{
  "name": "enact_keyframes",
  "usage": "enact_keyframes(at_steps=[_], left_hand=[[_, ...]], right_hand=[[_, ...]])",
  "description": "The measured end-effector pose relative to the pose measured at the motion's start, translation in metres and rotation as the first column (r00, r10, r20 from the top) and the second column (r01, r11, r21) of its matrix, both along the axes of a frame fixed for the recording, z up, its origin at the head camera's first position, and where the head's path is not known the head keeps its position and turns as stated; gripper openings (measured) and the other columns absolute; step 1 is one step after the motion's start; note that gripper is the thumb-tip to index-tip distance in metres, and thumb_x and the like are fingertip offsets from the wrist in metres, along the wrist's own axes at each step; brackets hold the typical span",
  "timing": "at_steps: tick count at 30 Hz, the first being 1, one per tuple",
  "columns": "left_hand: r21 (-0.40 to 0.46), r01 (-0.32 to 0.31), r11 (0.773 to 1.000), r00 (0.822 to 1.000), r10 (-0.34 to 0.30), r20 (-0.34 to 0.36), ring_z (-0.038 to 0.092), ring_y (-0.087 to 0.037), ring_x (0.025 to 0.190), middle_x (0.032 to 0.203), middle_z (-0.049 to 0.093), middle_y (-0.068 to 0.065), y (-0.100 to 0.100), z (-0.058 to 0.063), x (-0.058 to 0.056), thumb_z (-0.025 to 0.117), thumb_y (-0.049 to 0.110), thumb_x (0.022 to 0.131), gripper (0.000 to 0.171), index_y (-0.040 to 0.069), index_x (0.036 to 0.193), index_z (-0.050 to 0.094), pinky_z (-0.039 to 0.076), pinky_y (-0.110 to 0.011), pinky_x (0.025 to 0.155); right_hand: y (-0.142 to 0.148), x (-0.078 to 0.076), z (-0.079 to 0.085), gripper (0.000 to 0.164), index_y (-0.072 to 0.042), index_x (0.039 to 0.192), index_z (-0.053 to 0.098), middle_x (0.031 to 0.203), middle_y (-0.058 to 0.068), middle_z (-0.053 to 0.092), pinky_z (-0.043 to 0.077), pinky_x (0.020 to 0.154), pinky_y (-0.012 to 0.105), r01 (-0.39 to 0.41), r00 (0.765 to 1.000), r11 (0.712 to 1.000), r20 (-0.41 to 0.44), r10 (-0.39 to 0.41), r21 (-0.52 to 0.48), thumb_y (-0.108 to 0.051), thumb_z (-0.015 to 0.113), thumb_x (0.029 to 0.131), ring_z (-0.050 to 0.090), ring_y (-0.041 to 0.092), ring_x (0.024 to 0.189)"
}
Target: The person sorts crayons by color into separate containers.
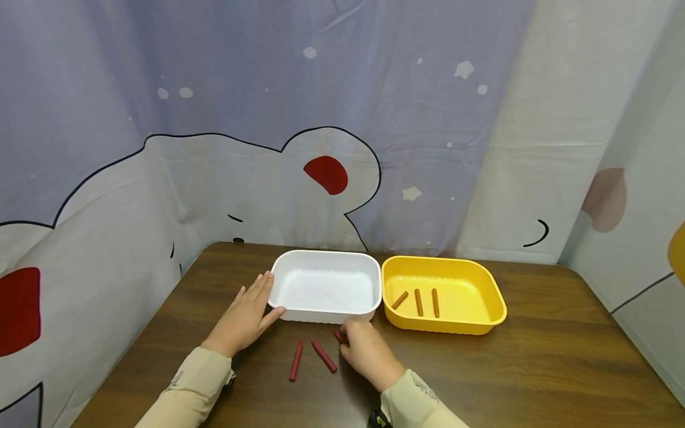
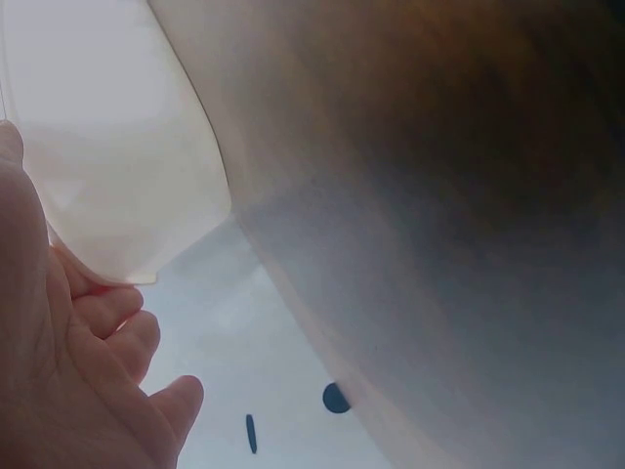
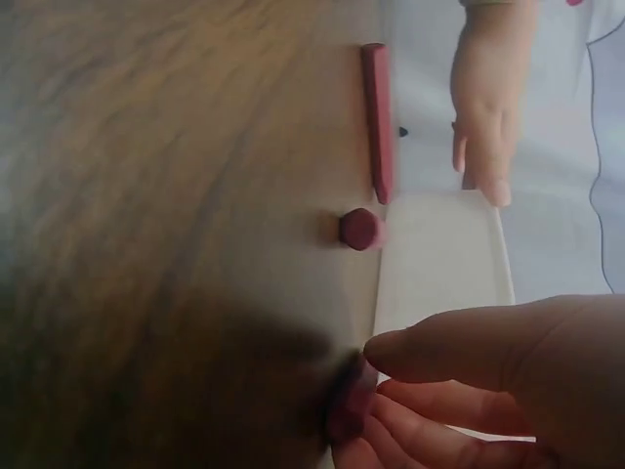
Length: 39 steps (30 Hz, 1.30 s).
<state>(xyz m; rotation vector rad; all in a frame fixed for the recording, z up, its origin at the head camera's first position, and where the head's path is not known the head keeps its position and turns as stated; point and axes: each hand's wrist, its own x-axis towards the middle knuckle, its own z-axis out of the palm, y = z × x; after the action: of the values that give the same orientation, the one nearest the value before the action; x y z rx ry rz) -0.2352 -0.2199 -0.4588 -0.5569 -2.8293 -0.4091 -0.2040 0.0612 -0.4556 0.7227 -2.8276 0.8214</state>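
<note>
My left hand (image 1: 246, 318) lies with straight fingers against the left side of a white plastic tray (image 1: 326, 317). The left wrist view shows its fingers (image 2: 135, 342) beside the tray's wall. Just in front of the tray's right corner, my right hand (image 1: 369, 353) pinches a dark red crayon (image 3: 350, 401) between thumb and fingers, low over the table. Most of this crayon is hidden by the hand in the head view. Two more dark red crayons lie on the table to its left, one nearly upright in view (image 1: 296, 361) and one slanted (image 1: 324, 357).
A yellow tray (image 1: 444, 325) stands right beside the white one, with three brown crayons (image 1: 436, 303) inside. Both trays sit towards the back of a brown wooden table (image 1: 556, 356). A printed curtain (image 1: 241, 184) hangs behind the table.
</note>
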Motion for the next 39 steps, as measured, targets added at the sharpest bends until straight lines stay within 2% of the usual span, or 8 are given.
enact_keyframes(at_steps=[7,12,16,23,29,34,39], left_hand=[[-0.003,0.000,1.000,1.000,0.000,0.000,0.026,-0.040,0.150,0.162,0.029,-0.024,0.000,0.000,0.000,0.057,0.042,0.103,0.078,-0.009,0.155,0.030,0.026,-0.064,0.116],[0.002,0.002,1.000,1.000,-0.002,-0.002,0.027,-0.041,0.150,0.161,0.030,-0.025,0.001,0.001,0.000,0.058,0.042,0.103,0.078,-0.010,0.154,0.031,0.026,-0.065,0.116],[0.004,0.003,1.000,1.000,-0.003,-0.005,0.027,-0.041,0.149,0.161,0.030,-0.025,0.001,0.001,0.001,0.058,0.041,0.103,0.078,-0.010,0.154,0.031,0.026,-0.065,0.116],[0.001,0.004,1.000,1.000,-0.004,-0.005,0.027,-0.041,0.149,0.161,0.030,-0.025,0.000,0.000,0.000,0.059,0.041,0.103,0.078,-0.010,0.154,0.031,0.026,-0.065,0.116],[0.001,0.000,1.000,1.000,0.000,-0.001,0.026,-0.041,0.150,0.161,0.029,-0.025,0.000,0.000,-0.001,0.058,0.041,0.103,0.078,-0.010,0.155,0.030,0.025,-0.064,0.117],[0.000,0.002,1.000,1.000,-0.002,-0.002,0.026,-0.041,0.150,0.161,0.029,-0.025,0.000,-0.001,-0.001,0.058,0.041,0.103,0.078,-0.010,0.154,0.030,0.025,-0.064,0.116],[-0.006,0.000,1.000,1.000,0.000,-0.008,0.027,-0.041,0.150,0.161,0.029,-0.025,-0.001,-0.002,-0.002,0.058,0.042,0.103,0.078,-0.010,0.155,0.030,0.026,-0.064,0.116]], right_hand=[[-0.005,0.001,-0.003,0.028,-0.010,0.061,0.054,0.063,-0.004,0.044,0.037,0.051,0.026,0.011,0.996,0.999,-0.090,-0.008,0.036,0.008,0.073,0.071,0.038,0.009,0.058],[-0.005,0.001,-0.005,0.021,-0.008,0.065,0.061,0.069,-0.001,0.052,0.044,0.055,0.027,0.015,0.996,1.000,-0.086,-0.014,0.014,0.008,0.074,0.071,0.047,0.010,0.062],[-0.004,0.002,-0.006,0.014,-0.003,0.076,0.068,0.074,0.001,0.058,0.048,0.058,0.027,0.010,0.999,1.000,-0.048,-0.011,-0.024,0.008,0.074,0.071,0.054,0.011,0.066],[-0.002,0.001,-0.002,0.013,-0.002,0.079,0.068,0.065,-0.003,0.058,0.043,0.053,0.023,-0.012,0.999,0.990,0.046,0.019,-0.137,0.008,0.073,0.072,0.049,0.007,0.059],[-0.001,-0.002,0.005,0.013,0.000,0.085,0.070,0.074,0.003,0.068,0.051,0.061,0.024,-0.019,0.995,0.971,0.089,0.042,-0.240,0.006,0.074,0.075,0.061,0.011,0.066],[-0.001,-0.005,0.014,0.011,0.001,0.088,0.071,0.074,0.001,0.067,0.051,0.061,0.022,0.015,0.988,0.952,0.150,0.033,-0.305,0.003,0.074,0.077,0.058,0.009,0.066],[-0.001,-0.010,0.024,0.011,0.002,0.091,0.072,0.075,0.002,0.068,0.053,0.059,0.022,0.073,0.966,0.917,0.255,0.032,-0.393,0.000,0.075,0.080,0.058,0.008,0.065]])
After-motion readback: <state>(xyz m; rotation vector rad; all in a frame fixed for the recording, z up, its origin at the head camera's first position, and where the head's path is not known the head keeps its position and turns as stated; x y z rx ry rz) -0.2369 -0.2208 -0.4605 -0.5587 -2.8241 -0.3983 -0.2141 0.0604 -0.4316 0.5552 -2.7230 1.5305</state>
